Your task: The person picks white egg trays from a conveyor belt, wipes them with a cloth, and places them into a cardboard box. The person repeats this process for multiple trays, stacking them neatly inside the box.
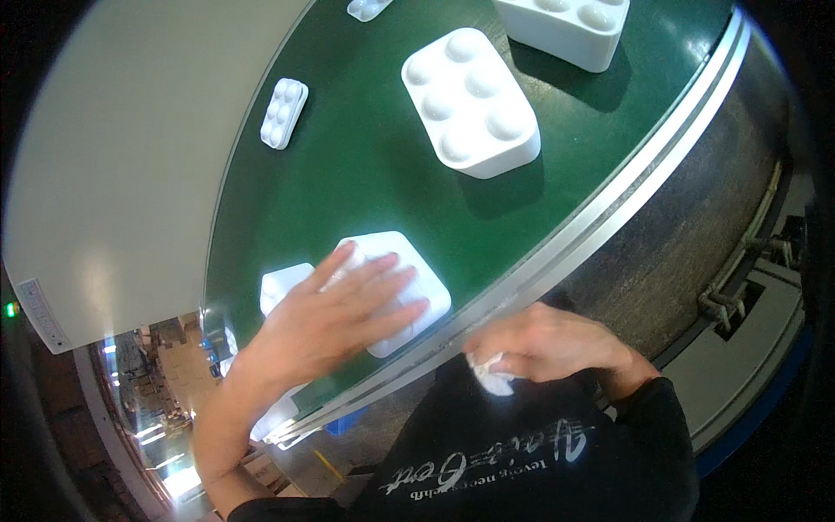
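Note:
My left hand is spread with fingers apart over a white plastic six-cell block near the belt's edge. Motion blurs it, so I cannot tell whether it presses on the block or hovers just above. Part of the block's top is hidden beneath the fingers. Beside my left wrist, a smaller white piece is partly covered. My right hand is closed around a crumpled white cloth or tissue, held in front of my dark shirt just off the rail.
The green conveyor belt has a metal side rail. Farther along sit a large white six-cell block, another block and small white cell trays. A pale panel borders the left side.

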Available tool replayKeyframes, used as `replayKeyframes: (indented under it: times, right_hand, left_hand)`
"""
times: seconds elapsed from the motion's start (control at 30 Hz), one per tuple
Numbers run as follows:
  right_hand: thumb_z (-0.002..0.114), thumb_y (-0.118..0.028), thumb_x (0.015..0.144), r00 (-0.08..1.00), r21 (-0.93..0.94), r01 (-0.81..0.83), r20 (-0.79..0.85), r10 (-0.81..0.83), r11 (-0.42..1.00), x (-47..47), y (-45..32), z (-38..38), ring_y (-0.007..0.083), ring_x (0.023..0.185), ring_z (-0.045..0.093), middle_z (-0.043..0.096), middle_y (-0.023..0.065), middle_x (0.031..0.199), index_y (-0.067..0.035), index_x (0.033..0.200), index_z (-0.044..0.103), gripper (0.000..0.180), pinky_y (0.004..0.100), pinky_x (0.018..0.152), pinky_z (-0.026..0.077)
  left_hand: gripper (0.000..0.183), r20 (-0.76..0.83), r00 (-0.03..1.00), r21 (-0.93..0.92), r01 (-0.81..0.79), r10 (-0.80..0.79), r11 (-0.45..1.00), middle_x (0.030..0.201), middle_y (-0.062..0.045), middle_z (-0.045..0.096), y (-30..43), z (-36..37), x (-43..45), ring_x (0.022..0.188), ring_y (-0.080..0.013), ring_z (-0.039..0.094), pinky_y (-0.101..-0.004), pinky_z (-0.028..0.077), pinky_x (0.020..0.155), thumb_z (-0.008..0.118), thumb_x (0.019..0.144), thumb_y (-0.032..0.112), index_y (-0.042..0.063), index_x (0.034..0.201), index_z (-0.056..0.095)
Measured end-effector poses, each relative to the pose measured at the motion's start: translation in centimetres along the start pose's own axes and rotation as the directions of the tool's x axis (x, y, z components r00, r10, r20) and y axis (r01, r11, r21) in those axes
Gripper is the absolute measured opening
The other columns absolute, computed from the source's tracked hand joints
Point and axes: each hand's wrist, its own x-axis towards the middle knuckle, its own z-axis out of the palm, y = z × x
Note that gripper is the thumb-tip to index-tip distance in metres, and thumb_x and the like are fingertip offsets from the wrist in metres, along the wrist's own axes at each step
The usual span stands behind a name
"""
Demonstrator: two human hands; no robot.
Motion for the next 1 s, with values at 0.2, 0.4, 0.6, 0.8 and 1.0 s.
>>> replayKeyframes:
  times: [0.2,0.4,0.6,0.8,1.0]
  right_hand:
    - [0.068,-0.009,0.085,0.993,-0.062,-0.022,-0.119,0.015,0.998,-0.6,-0.4,-2.2,0.0313,0.097,0.067,0.067,0.0130,0.106,-0.002,0.102,0.061,0.020,0.0391,0.081,0.055]
    - [0.063,-0.012,0.089,0.973,-0.161,-0.031,-0.232,-0.007,0.987,1.1,-0.2,-2.1,0.0293,0.093,0.070,0.066,0.0176,0.116,-0.003,0.103,0.061,0.017,0.0379,0.078,0.059]
    - [0.058,-0.008,0.089,0.981,-0.066,-0.107,-0.172,0.094,0.992,3.7,-0.4,-0.6,0.0494,0.089,0.063,0.051,0.0350,0.126,0.002,0.100,0.054,0.015,0.0486,0.077,0.054]
    - [0.061,-0.005,0.087,0.979,-0.167,-0.203,-0.055,0.197,0.965,4.7,-0.3,0.0,0.0490,0.087,0.064,0.043,0.0377,0.135,0.002,0.098,0.053,0.015,0.0503,0.075,0.055]
    - [0.067,-0.007,0.083,0.972,-0.258,-0.224,-0.128,0.196,0.940,4.5,-0.7,0.6,0.0443,0.091,0.067,0.042,0.0322,0.142,-0.006,0.097,0.060,0.016,0.0461,0.076,0.057]
  left_hand:
    - [0.061,-0.350,0.684,-0.651,0.314,-0.640,0.691,0.145,-0.021,0.046,-0.2,3.5,-2.9,0.136,-0.0340,0.044,-0.0429,0.030,0.115,0.062,0.084,0.002,0.002,0.143,0.043]
    - [0.060,-0.173,0.471,-0.945,0.170,-0.865,0.281,0.150,-0.024,0.036,1.1,7.4,-2.5,0.140,-0.0314,0.037,-0.0411,0.029,0.115,0.054,0.097,0.014,-0.004,0.148,0.029]
    - [0.062,0.332,0.403,-0.912,-0.095,-0.853,-0.400,0.139,-0.020,0.049,4.2,8.6,-0.7,0.129,-0.0296,0.049,-0.0411,0.038,0.109,0.056,0.099,0.034,-0.004,0.144,0.036]
    - [0.064,0.497,0.489,-0.759,-0.155,-0.717,-0.632,0.123,-0.014,0.059,3.3,8.7,1.0,0.112,-0.0253,0.061,-0.0399,0.052,0.094,0.063,0.093,0.041,0.000,0.138,0.043]
    - [0.065,0.308,0.552,-0.780,-0.319,-0.775,-0.538,0.117,-0.013,0.061,4.2,9.6,0.5,0.107,-0.0241,0.063,-0.0372,0.054,0.090,0.071,0.086,0.034,-0.001,0.135,0.045]
